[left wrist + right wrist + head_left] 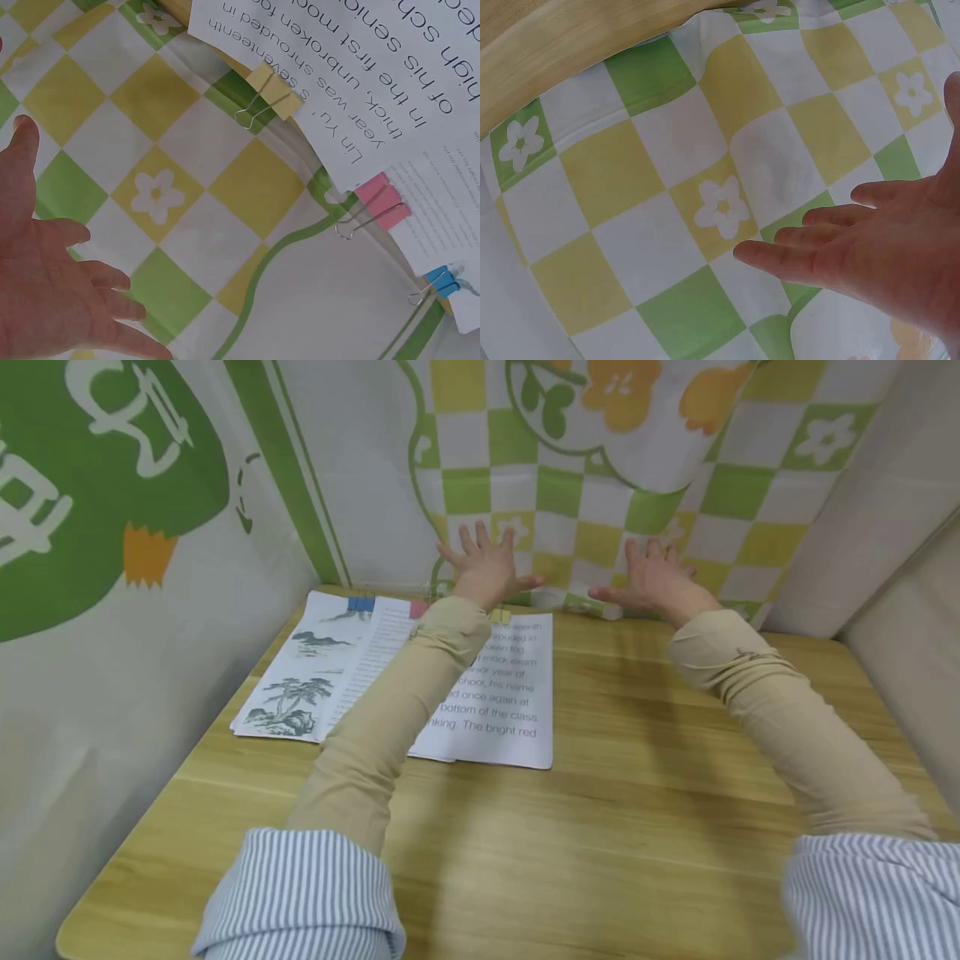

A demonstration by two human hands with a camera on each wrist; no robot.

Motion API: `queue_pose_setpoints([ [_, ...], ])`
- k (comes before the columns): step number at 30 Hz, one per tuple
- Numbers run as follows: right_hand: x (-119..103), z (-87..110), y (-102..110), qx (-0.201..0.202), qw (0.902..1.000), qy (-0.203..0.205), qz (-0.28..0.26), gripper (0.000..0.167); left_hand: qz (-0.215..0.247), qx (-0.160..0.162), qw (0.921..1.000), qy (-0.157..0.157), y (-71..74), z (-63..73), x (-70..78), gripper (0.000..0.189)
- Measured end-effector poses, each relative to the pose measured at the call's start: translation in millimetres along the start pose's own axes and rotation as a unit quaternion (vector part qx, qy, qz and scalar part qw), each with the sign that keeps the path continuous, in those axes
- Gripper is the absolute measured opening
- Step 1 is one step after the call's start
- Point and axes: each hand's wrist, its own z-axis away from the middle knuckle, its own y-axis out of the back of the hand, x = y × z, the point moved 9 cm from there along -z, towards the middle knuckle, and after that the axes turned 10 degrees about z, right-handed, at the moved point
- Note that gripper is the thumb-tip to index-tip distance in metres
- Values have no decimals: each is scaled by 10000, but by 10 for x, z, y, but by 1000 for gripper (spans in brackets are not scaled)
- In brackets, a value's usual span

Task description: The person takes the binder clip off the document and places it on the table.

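Both hands reach forward over the far edge of the table with fingers spread, holding nothing. My left hand is in front of the checkered cloth, just beyond the clipped papers. My right hand is farther right before the same checkered cloth. Three overlapping paper stacks lie at the back left: one with an ink landscape, one of small print, one of large print. A blue binder clip, a pink binder clip and a yellow binder clip grip their top edges.
The wooden table has a patterned cloth standing along its back. White cloth walls rise at the left and right. My left forearm passes above the papers and hides part of them.
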Motion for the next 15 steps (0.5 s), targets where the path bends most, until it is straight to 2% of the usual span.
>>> queue_pose_setpoints([
  [9, -50, -52, -131, -71, 9998, 139, -98, 103, 116, -92, 9999, -18, -110, -24, -107, 91],
  [15, -79, -101, -227, -181, 9997, 167, -67, 98, 149, -354, 9992, 110, -186, -63, -220, 89],
])
